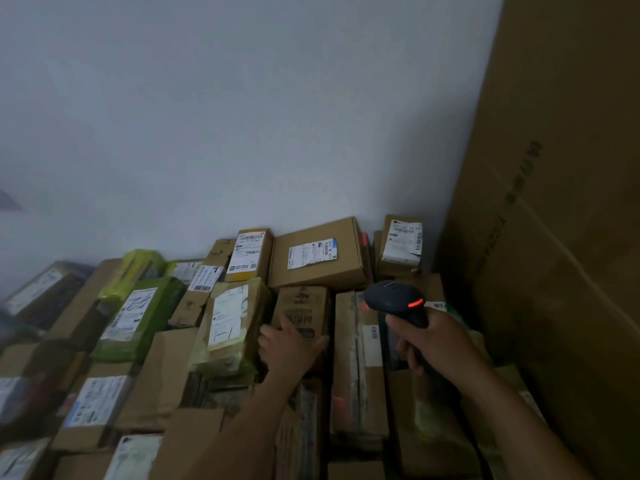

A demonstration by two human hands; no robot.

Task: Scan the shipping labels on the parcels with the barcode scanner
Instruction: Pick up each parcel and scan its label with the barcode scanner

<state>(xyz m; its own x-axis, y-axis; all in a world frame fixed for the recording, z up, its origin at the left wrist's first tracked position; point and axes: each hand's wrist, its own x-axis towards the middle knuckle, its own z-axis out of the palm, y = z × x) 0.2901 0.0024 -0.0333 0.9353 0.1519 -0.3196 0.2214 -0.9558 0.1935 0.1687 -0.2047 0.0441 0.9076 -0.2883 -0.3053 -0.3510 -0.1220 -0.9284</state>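
Observation:
A pile of cardboard parcels fills the lower half of the view. My right hand [433, 344] grips the handle of a black barcode scanner [398, 299], whose red light glows; its head points at the back parcels. My left hand [289, 344] rests with spread fingers on a small printed brown box [303, 306] in the middle. Behind it lies a flat carton with a white shipping label [312, 253]. Another labelled box [247, 254] stands to its left, and a third [403, 242] to its right.
A tall cardboard carton [561, 202] stands close on the right. A pale wall [242, 116] rises behind the pile. Green-wrapped parcels [138, 313] and a taped parcel with a label [230, 323] lie left of my left hand. More labelled boxes crowd the lower left.

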